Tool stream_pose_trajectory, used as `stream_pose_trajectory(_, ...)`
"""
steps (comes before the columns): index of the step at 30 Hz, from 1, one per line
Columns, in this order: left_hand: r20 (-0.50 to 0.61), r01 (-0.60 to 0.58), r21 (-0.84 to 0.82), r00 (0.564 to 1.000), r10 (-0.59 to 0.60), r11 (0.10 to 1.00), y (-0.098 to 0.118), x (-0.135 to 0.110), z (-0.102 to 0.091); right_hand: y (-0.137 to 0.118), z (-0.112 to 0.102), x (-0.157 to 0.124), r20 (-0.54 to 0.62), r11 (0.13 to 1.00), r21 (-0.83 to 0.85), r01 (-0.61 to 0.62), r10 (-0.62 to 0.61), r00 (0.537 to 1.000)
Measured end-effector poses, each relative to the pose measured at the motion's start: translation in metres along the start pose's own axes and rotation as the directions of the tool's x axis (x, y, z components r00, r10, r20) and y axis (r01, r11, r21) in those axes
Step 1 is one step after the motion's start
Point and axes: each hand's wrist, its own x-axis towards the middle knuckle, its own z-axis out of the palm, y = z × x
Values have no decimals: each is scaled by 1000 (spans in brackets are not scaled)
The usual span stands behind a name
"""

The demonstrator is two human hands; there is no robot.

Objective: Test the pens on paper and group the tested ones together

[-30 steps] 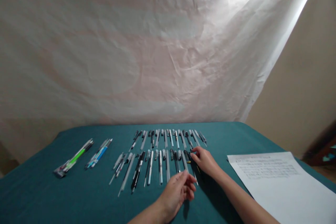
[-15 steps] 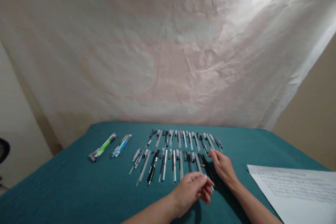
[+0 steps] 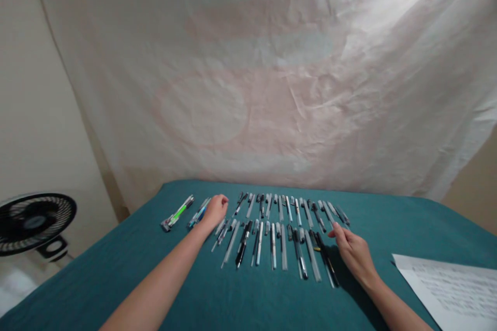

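Two rows of several pens [image 3: 277, 230] lie side by side on a teal tablecloth [image 3: 248, 300]. My left hand [image 3: 215, 210] is stretched far forward to the left end of the rows, fingers curled down next to a blue pen bundle [image 3: 199, 212]; what it grips, if anything, is hidden. A green pen bundle [image 3: 177, 213] lies further left. My right hand [image 3: 352, 251] rests on the cloth at the right end of the near row, fingers spread flat beside a black pen [image 3: 325, 264].
A white sheet of paper with writing [image 3: 454, 287] lies at the right front. A black fan [image 3: 33, 223] stands left of the table. A crumpled white cloth backdrop [image 3: 248, 77] hangs behind the table.
My left hand has moved from the near middle far forward and left to the blue pen bundle. The view has swung left, bringing the fan into sight. My right hand stays by the near row.
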Motion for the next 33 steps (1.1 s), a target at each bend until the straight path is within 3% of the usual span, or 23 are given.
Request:
stream_pose_trajectory(3, -130, 65, 206, 991, -39, 976, -30, 0, -16, 1, 1, -1, -4, 1000, -3, -7, 7, 1000)
stream_pose_trajectory(7, -208, 124, 402, 977, -41, 907, -49, -6, -19, -2, 0, -3, -3, 1000, 5, 3, -3, 1000)
stream_pose_trajectory(18, -191, 178, 616, 979, -73, 767, -52, -2, -13, -3, 2, -5, 18, 998, 64, 16, -17, 1000)
stream_pose_trajectory(23, -195, 240, 580, 969, -154, 779, -51, 0, -17, -4, 2, -4, 27, 995, 103, 7, -10, 1000)
stream_pose_trajectory(27, -171, 229, 478, 971, -166, 848, -42, 3, -26, -5, 2, -3, 22, 993, 117, 21, -24, 999)
stream_pose_trajectory(30, -148, 145, 325, 984, -101, 934, -23, 7, -30, -8, 1, -3, 8, 990, 131, 41, -42, 999)
stream_pose_trajectory(33, -107, 17, 80, 994, -9, 997, 11, 8, -22, -11, 0, -2, -18, 987, 155, 49, -47, 999)
